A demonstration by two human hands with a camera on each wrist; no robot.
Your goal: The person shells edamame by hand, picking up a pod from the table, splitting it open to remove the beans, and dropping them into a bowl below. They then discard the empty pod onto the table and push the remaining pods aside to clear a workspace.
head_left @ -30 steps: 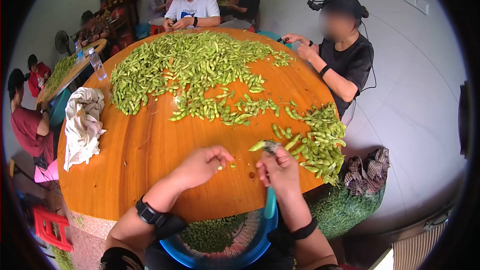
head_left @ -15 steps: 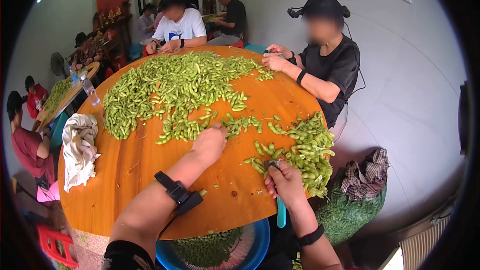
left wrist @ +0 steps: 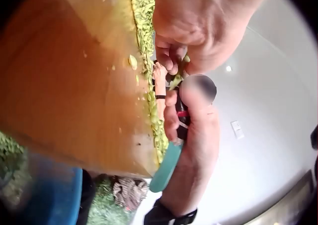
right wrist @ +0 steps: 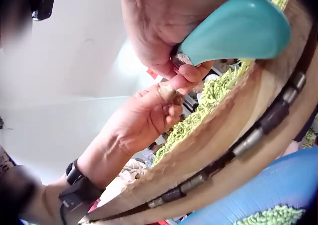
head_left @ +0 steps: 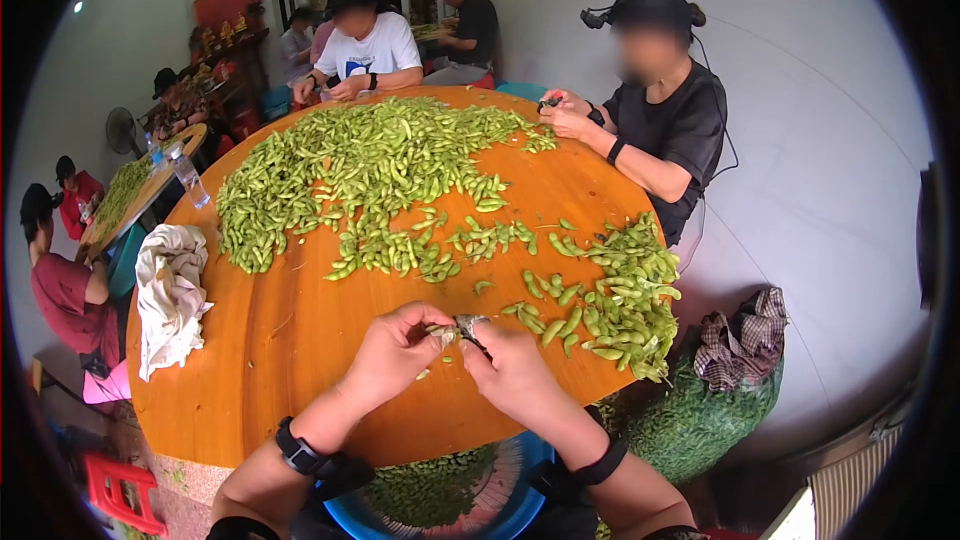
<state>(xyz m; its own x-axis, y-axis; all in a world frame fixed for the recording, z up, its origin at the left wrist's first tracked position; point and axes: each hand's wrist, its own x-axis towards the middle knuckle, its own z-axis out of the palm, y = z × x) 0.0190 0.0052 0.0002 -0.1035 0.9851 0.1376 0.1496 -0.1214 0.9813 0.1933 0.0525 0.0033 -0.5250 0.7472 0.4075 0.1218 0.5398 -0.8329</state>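
Note:
Over the front of the round wooden table [head_left: 260, 370], both hands meet. My left hand [head_left: 388, 358] pinches a green bean pod [left wrist: 177, 81] between thumb and fingers. Close against it, my right hand [head_left: 512, 372] grips a tool with a teal handle [right wrist: 238, 31]; its dark working end is mostly hidden by the fingers, so I cannot tell its kind. The handle sticks out below the right palm in the left wrist view. A few loose pale-green bits lie on the wood under the hands.
A big heap of bean pods [head_left: 370, 170] covers the far table; a smaller pile [head_left: 635, 290] lies at right. A blue basin [right wrist: 268, 185] of shelled beans is below the front edge. A white cloth [head_left: 170, 290] and bottle [head_left: 188, 178] are left; people sit around.
My left hand reached forward to the pods, then came back with one to the right hand. The right hand has shifted left with the teal-handled tool to meet it.

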